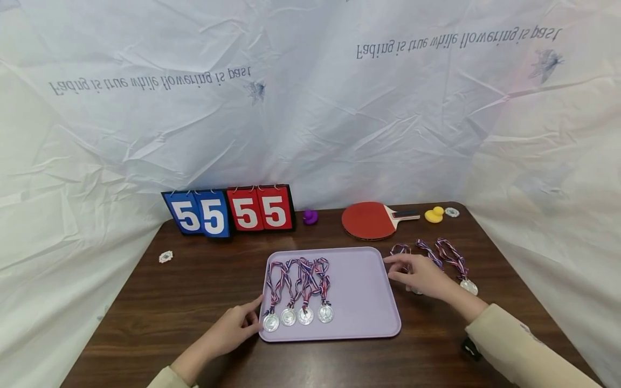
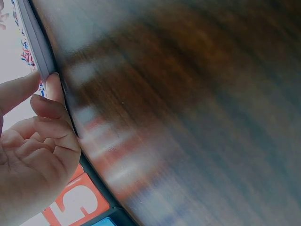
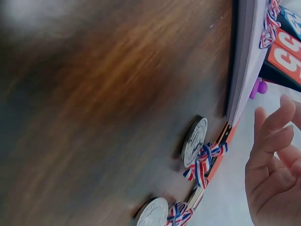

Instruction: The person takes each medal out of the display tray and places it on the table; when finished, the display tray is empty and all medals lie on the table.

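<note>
A lilac tray (image 1: 361, 291) lies on the table, with several silver medals (image 1: 305, 315) on striped ribbons in a row on its left half. My left hand (image 1: 235, 327) is at the tray's left edge. In the left wrist view, its fingertips (image 2: 52, 84) pinch the tray rim (image 2: 34, 37). By the tray's right edge, my right hand (image 1: 421, 274) is held with loosely bent fingers and nothing in them. More medals with ribbons (image 1: 451, 253) lie beneath and beyond it, partly hidden. In the right wrist view, two medals (image 3: 195, 141) rest beside the tray.
Blue and red flip scoreboards (image 1: 228, 213) stand at the back left. Along the back lie a purple duck (image 1: 310, 216), a red table tennis bat (image 1: 370, 221) and a yellow duck (image 1: 434, 215). White chips (image 1: 165, 256) lie at left and far right; a dark object (image 1: 470, 349) is near the right sleeve.
</note>
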Motion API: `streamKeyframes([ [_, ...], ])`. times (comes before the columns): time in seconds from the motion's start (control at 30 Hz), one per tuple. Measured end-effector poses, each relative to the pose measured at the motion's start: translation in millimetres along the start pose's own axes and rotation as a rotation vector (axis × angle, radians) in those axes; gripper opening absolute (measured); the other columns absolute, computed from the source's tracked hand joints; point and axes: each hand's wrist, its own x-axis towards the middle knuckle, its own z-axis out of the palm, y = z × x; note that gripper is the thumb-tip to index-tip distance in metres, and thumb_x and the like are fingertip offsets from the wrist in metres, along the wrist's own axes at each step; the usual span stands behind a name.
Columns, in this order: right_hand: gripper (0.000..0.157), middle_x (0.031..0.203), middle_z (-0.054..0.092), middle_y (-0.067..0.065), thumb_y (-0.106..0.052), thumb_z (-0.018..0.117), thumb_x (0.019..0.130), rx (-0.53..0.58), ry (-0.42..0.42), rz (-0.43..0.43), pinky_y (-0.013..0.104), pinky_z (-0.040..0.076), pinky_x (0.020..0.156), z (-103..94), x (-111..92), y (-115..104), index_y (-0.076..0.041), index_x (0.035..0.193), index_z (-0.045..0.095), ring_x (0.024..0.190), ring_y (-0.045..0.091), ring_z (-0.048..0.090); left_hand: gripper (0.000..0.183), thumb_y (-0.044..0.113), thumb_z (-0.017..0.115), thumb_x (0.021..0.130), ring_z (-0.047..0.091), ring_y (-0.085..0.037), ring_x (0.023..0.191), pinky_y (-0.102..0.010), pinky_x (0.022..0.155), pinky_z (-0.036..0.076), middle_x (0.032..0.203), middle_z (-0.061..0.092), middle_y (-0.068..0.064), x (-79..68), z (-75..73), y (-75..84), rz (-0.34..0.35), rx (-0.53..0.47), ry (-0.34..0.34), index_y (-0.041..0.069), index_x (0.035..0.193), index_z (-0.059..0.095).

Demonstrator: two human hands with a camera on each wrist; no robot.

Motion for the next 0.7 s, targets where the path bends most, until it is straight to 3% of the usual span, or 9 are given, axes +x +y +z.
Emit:
streamKeyframes([
  [0.37, 0.048, 0.087, 0.057, 0.003, -0.012, 0.069, 0.078, -0.052, -0.008, 0.058, 0.029, 0.043, 0.047, 10.1, 19.6, 4.5, -0.007, 0.123, 0.053, 0.049, 0.015, 0.052, 0.057, 0.012, 0.063, 0.082, 0.044, -0.003, 0.051, -0.021, 0.047, 0.038, 0.070, 0.053, 0.006, 0.0, 1.7, -2.5, 0.007, 0.007, 0.003, -0.007, 0.130, 0.039],
  [0.7, 0.057, 0.090, 0.057, 0.007, -0.010, 0.070, 0.076, -0.022, -0.041, 0.109, 0.030, 0.044, 0.051, 14.4, 24.4, 10.7, -0.005, 0.128, 0.047, 0.052, 0.017, 0.054, 0.059, 0.013, 0.064, 0.082, 0.043, -0.002, 0.049, -0.021, 0.044, 0.037, 0.070, 0.053, 0.006, 0.2, -3.6, -0.5, 0.023, -0.011, -0.024, -0.008, 0.130, 0.038],
])
